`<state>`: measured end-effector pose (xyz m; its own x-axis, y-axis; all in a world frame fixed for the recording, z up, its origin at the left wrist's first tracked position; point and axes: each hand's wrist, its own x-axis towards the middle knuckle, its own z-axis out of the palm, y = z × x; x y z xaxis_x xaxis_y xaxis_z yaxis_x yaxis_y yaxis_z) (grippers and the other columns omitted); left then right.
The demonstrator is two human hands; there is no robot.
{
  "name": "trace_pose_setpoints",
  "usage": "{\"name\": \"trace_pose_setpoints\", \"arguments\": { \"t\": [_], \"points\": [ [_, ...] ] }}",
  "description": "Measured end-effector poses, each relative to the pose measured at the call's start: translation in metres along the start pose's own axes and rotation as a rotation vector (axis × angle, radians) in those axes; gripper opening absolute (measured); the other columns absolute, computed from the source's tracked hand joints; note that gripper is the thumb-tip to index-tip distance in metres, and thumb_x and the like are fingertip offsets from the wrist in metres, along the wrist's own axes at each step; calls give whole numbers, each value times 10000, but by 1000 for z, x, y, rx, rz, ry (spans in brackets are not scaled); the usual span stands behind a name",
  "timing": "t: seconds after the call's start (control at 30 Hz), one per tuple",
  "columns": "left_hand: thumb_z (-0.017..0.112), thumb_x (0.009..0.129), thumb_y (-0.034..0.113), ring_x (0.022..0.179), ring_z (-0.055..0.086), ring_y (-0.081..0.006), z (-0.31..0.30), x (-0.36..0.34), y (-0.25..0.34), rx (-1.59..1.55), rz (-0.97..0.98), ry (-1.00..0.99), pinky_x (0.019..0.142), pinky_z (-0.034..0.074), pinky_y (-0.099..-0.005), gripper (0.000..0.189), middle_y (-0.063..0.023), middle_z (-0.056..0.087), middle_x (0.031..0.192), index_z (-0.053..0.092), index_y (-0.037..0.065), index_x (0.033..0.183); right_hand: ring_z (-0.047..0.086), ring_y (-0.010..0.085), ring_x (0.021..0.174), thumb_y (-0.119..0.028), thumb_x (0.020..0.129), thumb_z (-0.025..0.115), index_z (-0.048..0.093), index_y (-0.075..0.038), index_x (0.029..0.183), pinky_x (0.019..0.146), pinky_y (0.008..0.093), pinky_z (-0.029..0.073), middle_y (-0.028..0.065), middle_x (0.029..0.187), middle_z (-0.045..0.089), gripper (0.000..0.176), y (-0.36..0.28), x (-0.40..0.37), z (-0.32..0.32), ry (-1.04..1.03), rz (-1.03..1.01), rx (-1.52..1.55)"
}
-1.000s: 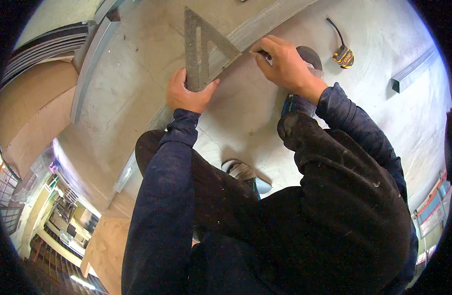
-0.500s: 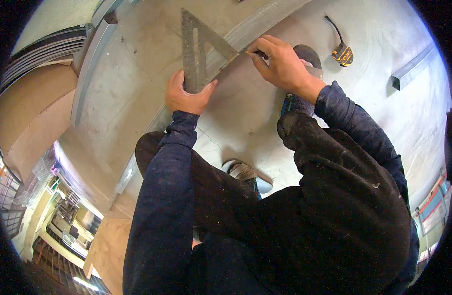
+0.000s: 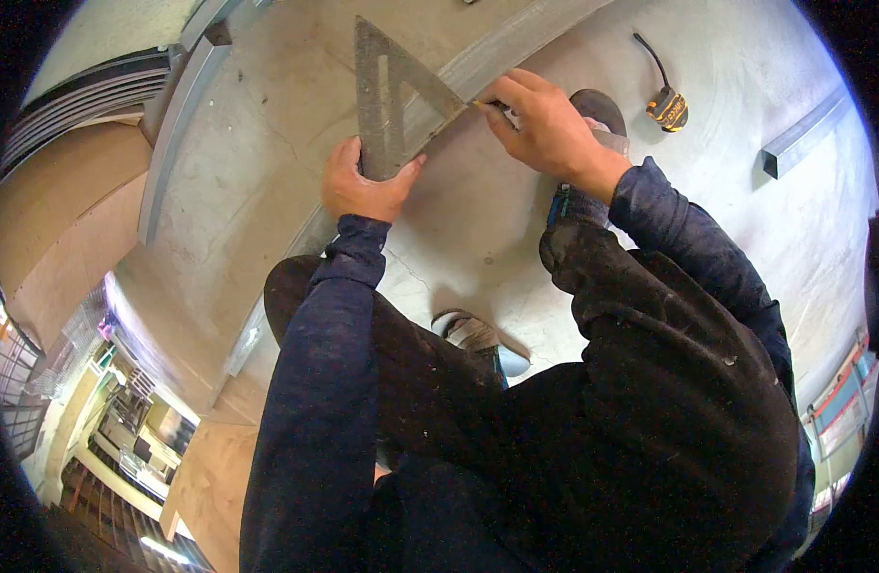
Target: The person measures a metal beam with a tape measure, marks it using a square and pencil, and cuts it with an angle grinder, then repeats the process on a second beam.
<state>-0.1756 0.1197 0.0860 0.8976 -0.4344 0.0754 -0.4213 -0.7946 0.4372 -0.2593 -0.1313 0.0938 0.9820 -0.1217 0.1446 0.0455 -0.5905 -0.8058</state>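
My left hand (image 3: 368, 191) grips a worn grey speed square (image 3: 370, 91) by its lower edge, thumb on one side and fingers on the other. The triangle lies across a long grey metal tube (image 3: 521, 43) on the floor. In my right hand (image 3: 549, 129) a thin pencil (image 3: 478, 104) is pinched between thumb and fingers, its tip right at the square's right-hand corner. Most of the pencil is hidden by the fingers.
A black and yellow tape measure (image 3: 667, 110) lies on the concrete floor to the right, and a cut square metal tube (image 3: 803, 134) is beyond it. Wooden panels (image 3: 72, 210) and a curved-looking metal bar (image 3: 177, 143) are at the left. My shoes (image 3: 478, 334) rest on the floor.
My right hand has shifted slightly left, bringing the pencil tip closer to the square's corner. The square and my left hand have barely moved.
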Motion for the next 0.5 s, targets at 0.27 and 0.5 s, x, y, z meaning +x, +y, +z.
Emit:
{"name": "trace_pose_setpoints", "arguments": {
  "t": [0.27, 0.5],
  "points": [
    [923, 559, 416, 822, 625, -354, 0, 0, 3, -46, -45, -11, 730, 508, -454, 575, -145, 645, 879, 661, 47, 913, 615, 378, 845, -76, 863, 688, 638, -19, 958, 735, 449, 513, 161, 895, 617, 122, 10, 9, 16, 20, -45, -106],
    [925, 561, 410, 829, 627, -352, -2, -1, 5, -25, -73, -24, 732, 508, -456, 567, -136, 646, 877, 661, 50, 911, 614, 406, 873, -110, 860, 644, 615, -14, 920, 758, 476, 520, 187, 896, 609, 117, 3, 23, 11, -91, -43, -174]
  ]
}}
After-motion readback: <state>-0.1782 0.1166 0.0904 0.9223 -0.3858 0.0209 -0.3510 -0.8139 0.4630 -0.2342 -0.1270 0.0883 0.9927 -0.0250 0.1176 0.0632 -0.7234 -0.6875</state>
